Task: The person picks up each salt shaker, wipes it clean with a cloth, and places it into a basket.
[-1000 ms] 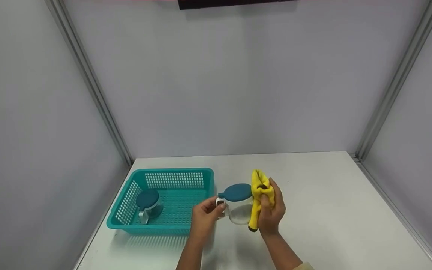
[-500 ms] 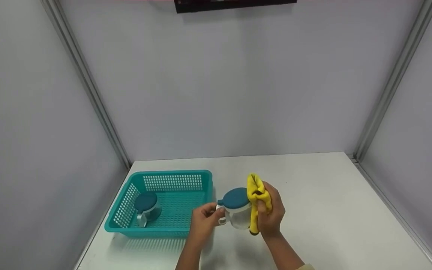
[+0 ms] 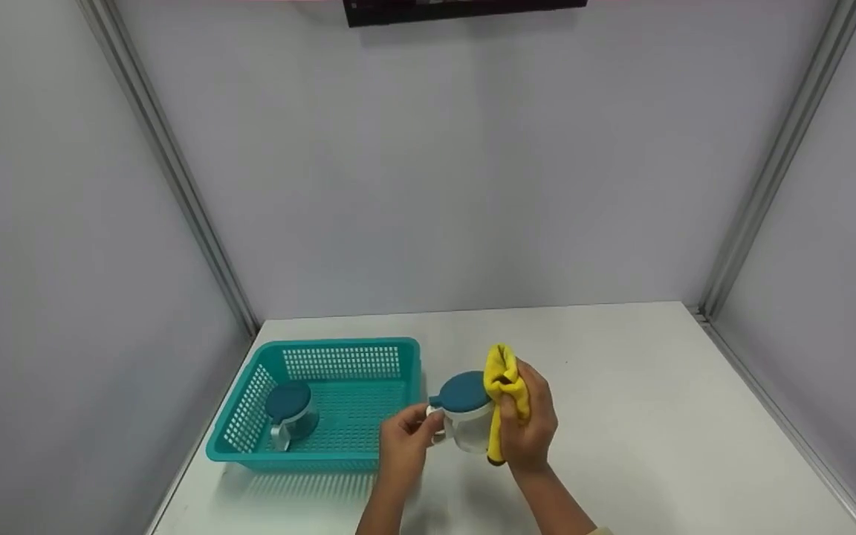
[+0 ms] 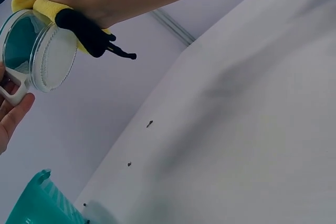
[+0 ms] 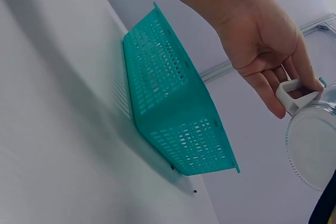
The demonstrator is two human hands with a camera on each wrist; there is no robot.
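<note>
In the head view a clear glass jar (image 3: 470, 431) with a blue lid (image 3: 464, 391) and a white handle is held up over the table. My left hand (image 3: 403, 444) pinches that handle (image 5: 292, 98) between thumb and fingers. A bunched yellow cloth (image 3: 501, 371) with a dark edge is gripped in my right hand (image 3: 530, 423), pressed to the jar's right side. From the left wrist view, the dark part of the cloth (image 4: 86, 32) hangs near the jar's base (image 4: 54, 61). Some of the right fingers are hidden behind the cloth.
A teal plastic basket (image 3: 313, 462) stands on the white table (image 3: 621, 416) to the left. In it sits a second jar with a blue lid (image 3: 288, 400). Grey-white walls (image 3: 428, 186) surround the table, and a dark bar (image 3: 465, 11) shows overhead.
The jar has tilted slightly and shifted a little left. My right hand with the cloth has moved left and slightly down along the jar's side. The left hand keeps its hold.
</note>
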